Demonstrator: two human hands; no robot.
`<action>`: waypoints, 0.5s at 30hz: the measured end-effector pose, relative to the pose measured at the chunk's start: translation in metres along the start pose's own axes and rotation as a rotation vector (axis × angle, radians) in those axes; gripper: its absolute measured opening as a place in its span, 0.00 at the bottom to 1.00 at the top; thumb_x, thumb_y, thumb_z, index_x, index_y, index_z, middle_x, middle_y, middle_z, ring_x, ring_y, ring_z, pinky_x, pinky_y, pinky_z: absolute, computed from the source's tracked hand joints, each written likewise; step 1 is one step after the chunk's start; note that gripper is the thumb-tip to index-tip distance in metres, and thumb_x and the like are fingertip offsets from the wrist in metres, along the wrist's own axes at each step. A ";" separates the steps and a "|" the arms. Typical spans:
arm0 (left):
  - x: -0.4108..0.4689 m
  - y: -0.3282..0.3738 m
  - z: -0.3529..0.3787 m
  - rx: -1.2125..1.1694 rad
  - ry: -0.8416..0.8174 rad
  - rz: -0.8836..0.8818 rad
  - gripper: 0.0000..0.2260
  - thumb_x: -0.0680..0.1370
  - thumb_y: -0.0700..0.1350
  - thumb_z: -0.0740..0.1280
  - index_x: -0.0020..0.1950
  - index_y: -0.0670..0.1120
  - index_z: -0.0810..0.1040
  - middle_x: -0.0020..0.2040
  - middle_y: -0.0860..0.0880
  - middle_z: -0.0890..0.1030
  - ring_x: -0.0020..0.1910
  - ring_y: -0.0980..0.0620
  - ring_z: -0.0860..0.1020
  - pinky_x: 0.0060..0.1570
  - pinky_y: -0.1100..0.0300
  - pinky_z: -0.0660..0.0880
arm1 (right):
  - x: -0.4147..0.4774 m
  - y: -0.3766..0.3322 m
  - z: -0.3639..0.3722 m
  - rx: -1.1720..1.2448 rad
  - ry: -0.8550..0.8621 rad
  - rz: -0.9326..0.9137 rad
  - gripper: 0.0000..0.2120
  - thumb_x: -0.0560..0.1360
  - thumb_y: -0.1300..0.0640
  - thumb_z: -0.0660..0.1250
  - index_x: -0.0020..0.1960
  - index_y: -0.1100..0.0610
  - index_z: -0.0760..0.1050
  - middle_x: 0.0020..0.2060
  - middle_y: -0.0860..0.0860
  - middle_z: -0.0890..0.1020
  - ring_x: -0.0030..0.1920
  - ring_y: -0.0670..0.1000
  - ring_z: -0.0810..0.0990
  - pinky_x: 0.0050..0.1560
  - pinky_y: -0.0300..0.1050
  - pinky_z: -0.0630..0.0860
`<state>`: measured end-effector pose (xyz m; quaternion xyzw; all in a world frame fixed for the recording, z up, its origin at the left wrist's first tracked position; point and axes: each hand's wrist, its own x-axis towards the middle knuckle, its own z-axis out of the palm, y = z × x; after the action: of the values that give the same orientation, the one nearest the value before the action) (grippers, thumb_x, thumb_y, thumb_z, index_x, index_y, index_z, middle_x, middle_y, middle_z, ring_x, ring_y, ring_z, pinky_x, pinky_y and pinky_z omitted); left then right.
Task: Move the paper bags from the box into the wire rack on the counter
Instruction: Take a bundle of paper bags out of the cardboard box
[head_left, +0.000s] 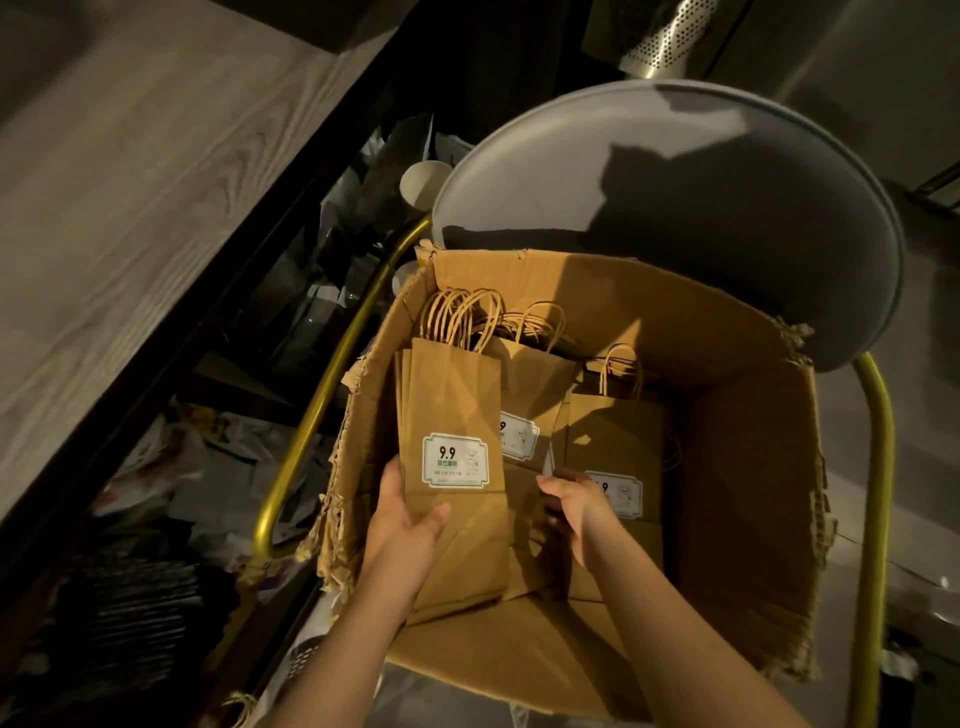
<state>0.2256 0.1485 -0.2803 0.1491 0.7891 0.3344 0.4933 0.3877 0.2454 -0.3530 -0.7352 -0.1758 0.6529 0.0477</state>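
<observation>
Your left hand (410, 525) grips a bag stack (452, 410) at nine o'clock in the box (737, 467); right hand (579, 512) curled among other bags (615, 431) at three, grasp unclear; rack unseen

The bags (457, 395) are plain kraft brown, with twisted handles of the same brown. Each label (455, 461) is white with a green border, a black "9.9" and green lettering below. The box (737, 467) is tan cardboard, its torn edges showing the ribbed corrugation. The chair pad (675, 171) is flat grey; its tube frame (322, 395) is yellow-gold. The surface (130, 208) has grey-brown wood grain and a black edge. A cup (421, 179) is off-white. The metal cylinder (670, 36) is silver, dotted with fine holes.
</observation>
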 end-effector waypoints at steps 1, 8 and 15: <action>0.000 0.000 0.001 -0.001 -0.001 -0.004 0.31 0.77 0.39 0.67 0.73 0.61 0.58 0.61 0.60 0.71 0.62 0.53 0.70 0.67 0.45 0.67 | 0.000 -0.001 0.002 0.034 -0.008 0.008 0.19 0.75 0.59 0.70 0.65 0.54 0.72 0.56 0.54 0.79 0.56 0.57 0.77 0.63 0.56 0.74; 0.001 -0.003 0.000 0.020 0.023 -0.045 0.32 0.77 0.41 0.67 0.73 0.63 0.57 0.67 0.56 0.71 0.67 0.49 0.69 0.67 0.41 0.67 | 0.004 -0.005 0.028 0.097 -0.053 -0.022 0.10 0.76 0.62 0.68 0.57 0.59 0.76 0.52 0.55 0.82 0.54 0.56 0.79 0.62 0.55 0.75; -0.001 -0.001 -0.001 0.007 0.007 -0.024 0.32 0.77 0.39 0.67 0.74 0.61 0.58 0.66 0.57 0.72 0.67 0.49 0.69 0.67 0.43 0.67 | 0.006 -0.008 0.030 0.051 0.086 -0.148 0.14 0.81 0.61 0.60 0.66 0.57 0.70 0.55 0.54 0.78 0.56 0.55 0.76 0.61 0.53 0.74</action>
<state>0.2250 0.1472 -0.2800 0.1400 0.7936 0.3263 0.4941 0.3575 0.2494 -0.3603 -0.7461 -0.2106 0.6197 0.1219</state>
